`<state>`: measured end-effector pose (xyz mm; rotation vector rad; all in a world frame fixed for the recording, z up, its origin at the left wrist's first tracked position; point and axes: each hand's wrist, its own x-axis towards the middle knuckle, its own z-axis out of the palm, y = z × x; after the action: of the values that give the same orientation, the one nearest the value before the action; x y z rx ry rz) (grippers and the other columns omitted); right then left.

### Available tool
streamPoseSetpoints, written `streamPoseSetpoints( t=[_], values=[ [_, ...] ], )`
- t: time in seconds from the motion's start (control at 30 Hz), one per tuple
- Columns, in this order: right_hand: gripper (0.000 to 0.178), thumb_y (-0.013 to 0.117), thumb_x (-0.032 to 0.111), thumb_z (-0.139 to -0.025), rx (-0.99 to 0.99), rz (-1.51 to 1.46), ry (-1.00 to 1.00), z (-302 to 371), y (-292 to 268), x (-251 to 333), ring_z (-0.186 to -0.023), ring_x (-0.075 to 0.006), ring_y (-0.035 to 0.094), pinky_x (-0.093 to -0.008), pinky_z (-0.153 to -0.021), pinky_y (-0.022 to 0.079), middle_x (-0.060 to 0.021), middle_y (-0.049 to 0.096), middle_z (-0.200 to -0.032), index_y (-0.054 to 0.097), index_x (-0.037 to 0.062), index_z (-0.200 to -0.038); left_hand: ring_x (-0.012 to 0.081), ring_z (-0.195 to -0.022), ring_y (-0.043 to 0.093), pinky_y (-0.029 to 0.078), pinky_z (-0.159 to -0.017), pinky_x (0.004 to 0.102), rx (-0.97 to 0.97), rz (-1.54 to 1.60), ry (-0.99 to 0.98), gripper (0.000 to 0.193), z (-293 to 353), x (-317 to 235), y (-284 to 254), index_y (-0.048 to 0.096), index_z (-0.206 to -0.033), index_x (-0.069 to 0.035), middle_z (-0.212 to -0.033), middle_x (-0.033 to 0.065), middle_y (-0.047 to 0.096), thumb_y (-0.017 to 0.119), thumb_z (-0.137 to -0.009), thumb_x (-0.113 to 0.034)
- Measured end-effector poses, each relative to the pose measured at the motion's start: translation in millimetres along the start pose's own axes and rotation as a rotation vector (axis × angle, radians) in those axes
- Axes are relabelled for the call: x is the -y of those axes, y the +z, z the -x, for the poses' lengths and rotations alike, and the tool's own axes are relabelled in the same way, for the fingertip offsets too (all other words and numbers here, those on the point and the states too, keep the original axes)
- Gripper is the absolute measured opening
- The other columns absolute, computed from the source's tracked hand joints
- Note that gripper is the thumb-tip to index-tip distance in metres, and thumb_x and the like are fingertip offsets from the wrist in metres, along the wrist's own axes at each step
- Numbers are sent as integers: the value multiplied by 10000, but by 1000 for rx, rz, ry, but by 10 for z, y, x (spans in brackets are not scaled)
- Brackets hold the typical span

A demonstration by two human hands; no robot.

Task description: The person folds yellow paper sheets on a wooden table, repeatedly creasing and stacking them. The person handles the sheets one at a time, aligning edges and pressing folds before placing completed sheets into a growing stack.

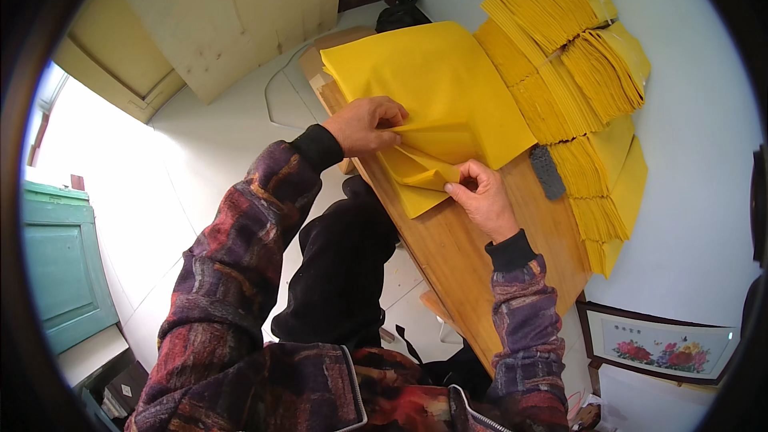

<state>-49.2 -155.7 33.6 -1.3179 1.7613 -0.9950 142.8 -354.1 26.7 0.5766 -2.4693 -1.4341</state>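
Observation:
A large yellow sheet, or a pile of them, point(416, 64) lies across the far end of the wooden table point(520, 248), matte like thick paper or felt. On its near side rests a smaller folded yellow sheet point(440, 144) with its layers parted. My left hand point(366, 125) pinches the left edge of this folded piece. With thumb and fingers, my right hand point(485, 198) grips its near right corner, a little raised. Under it, another yellow corner sticks out over the table edge. Beside the large sheet, to the right, sits a dark grey block point(547, 172).
Several bundles of folded yellow sheets point(588, 84) are heaped along the white wall on the right. A framed flower picture point(660, 346) is at lower right. Wooden boards point(240, 16) stand at upper left, a green cabinet point(68, 260) at far left. My legs are beside the table.

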Motion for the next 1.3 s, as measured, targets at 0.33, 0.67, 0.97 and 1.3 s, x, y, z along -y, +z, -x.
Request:
streamPoseSetpoints(
  t=[0.33, 0.67, 0.97, 1.3],
  values=[
    [112, 666, 48, -824, -18, -55, 2, -2, 14, 48, -724, -77, 531, -226, -671, 449, -3, 595, -788, 605, -14, -895, 261, -1156, 525, 420, -1024, 308, 96, 25, 73, 179, 40, 20, -32, 616, -904, -45, -1295, 126, 504, 673, -738, -8],
    [175, 691, 72, -774, -113, 10, 11, -16, 74, -19, -711, -135, 558, -277, -655, 462, -60, 604, -762, 605, -34, -883, 306, -1094, 550, 466, -948, 316, -63, -136, 226, 208, 28, 117, 108, 590, -871, -25, -1216, 135, 549, 698, -700, 20],
    [212, 709, 62, -774, -226, 84, -90, 78, 123, 65, -783, -149, 586, -281, -692, 474, -79, 625, -861, 590, -12, -933, 268, -977, 605, 486, -883, 302, -162, -31, 152, 137, 39, 88, 211, 615, -866, 2, -1149, 115, 574, 672, -745, 32],
    [373, 732, 26, -698, -448, 498, -404, 258, 199, 182, -1063, -342, 512, -407, -894, 453, -130, 516, -1179, 554, 37, -1026, 345, -932, 593, 476, -837, 361, -179, -28, 150, 237, -21, 112, 131, 626, -962, 51, -1032, 182, 625, 608, -827, -144]
  ],
)
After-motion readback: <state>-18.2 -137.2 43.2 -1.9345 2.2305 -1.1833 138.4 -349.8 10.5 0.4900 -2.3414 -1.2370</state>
